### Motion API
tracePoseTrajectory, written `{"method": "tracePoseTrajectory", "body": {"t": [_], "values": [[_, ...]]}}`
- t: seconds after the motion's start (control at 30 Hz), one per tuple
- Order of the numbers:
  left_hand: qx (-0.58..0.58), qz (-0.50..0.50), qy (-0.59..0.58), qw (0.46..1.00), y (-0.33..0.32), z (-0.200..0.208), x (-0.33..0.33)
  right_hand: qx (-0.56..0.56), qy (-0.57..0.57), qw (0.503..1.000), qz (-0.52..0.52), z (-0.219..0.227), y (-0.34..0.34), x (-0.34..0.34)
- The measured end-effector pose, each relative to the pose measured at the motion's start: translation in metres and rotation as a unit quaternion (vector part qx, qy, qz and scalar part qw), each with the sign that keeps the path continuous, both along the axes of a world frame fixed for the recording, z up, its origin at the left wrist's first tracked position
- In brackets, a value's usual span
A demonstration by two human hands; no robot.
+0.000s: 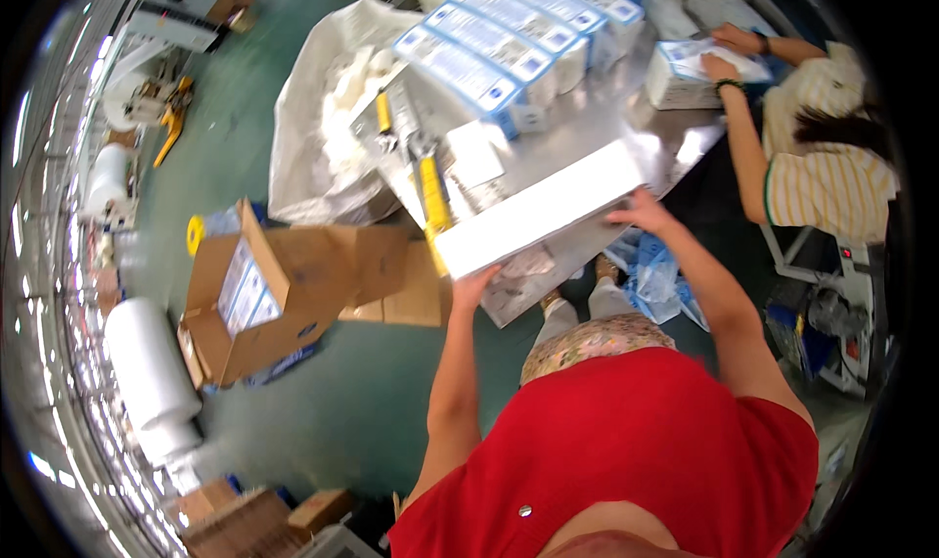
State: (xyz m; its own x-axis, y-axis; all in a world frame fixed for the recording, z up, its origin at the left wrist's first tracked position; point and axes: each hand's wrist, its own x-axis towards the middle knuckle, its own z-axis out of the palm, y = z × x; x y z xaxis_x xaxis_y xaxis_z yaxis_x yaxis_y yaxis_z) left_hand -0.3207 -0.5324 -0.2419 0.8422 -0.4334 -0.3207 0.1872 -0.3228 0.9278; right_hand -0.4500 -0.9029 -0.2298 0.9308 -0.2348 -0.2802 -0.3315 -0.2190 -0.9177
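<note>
Left hand (474,287) and right hand (646,212), part-closed, hold a long white box (543,210) near its ends, apparently positioning it; the next move likely needs level support

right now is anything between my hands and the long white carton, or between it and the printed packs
Nothing visible separates the left hand or right hand from the long white carton; both are at its near edge. Between its left part and the blue-and-white packs, a white rectangular piece lies on the metal table.
</note>
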Motion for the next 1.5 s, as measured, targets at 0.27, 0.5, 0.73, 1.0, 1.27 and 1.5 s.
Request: {"method": "tracePoseTrajectory", "body": {"t": [0.27,0.5,0.73,1.0,1.27,1.5], "values": [[-0.076,0.054,0.036,0.995,-0.05,0.068,0.013,-0.169,0.054,0.984,0.018,0.092,0.003,0.024],[0.052,-0.035,-0.007,0.998,-0.039,0.029,0.063,-0.054,0.101,0.993,0.03,0.048,0.008,0.031],[0.11,-0.006,-0.063,0.992,-0.006,0.012,0.081,0.13,0.133,0.981,-0.062,0.027,0.007,0.026],[0.281,-0.089,-0.434,0.851,-0.071,0.074,0.046,0.178,0.114,0.976,-0.062,0.008,-0.017,0.015],[0.143,-0.26,-0.471,0.831,-0.188,0.084,-0.026,0.19,0.127,0.967,-0.115,0.009,-0.011,0.018],[0.16,-0.065,-0.453,0.875,-0.138,0.074,0.008,0.2,0.116,0.964,-0.131,0.004,-0.012,0.015]]}}
